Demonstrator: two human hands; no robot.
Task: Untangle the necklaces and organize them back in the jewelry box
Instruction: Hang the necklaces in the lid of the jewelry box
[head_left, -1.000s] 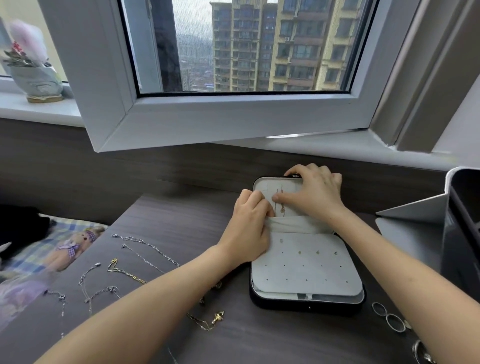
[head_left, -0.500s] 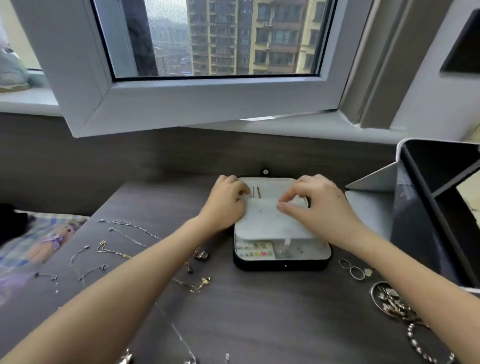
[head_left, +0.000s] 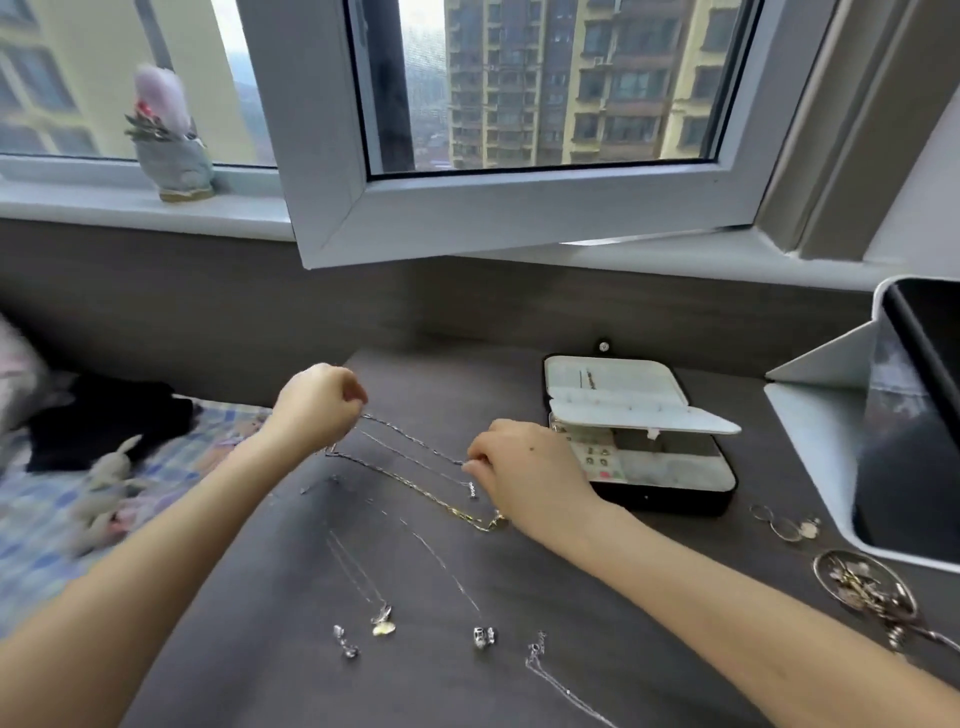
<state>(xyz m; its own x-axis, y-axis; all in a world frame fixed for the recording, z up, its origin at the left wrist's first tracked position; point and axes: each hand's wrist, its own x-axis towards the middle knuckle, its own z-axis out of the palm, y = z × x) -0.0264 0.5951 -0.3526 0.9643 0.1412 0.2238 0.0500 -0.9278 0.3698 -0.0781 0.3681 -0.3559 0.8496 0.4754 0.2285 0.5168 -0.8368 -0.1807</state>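
A silver chain necklace (head_left: 410, 440) stretches between my hands above the dark table. My left hand (head_left: 317, 402) grips its left end with curled fingers. My right hand (head_left: 519, 470) pinches its right end just left of the jewelry box (head_left: 722, 496). The black box lies open with its white inner flap (head_left: 644, 415) half raised over the compartments. A gold chain (head_left: 436, 501) lies under the stretched one. Several thin silver necklaces with pendants (head_left: 382, 616) lie spread on the table nearer to me.
An open window sash (head_left: 519, 213) juts out over the table's far edge. A white tablet stand (head_left: 831, 415) is at the right. Rings (head_left: 782, 525) and a small dish of jewelry (head_left: 862, 584) sit at the right front. A bed with a plush toy (head_left: 104, 483) borders the left.
Both hands left the box's flap and moved left to the necklaces. They now hold a silver chain between them. The view has shifted left.
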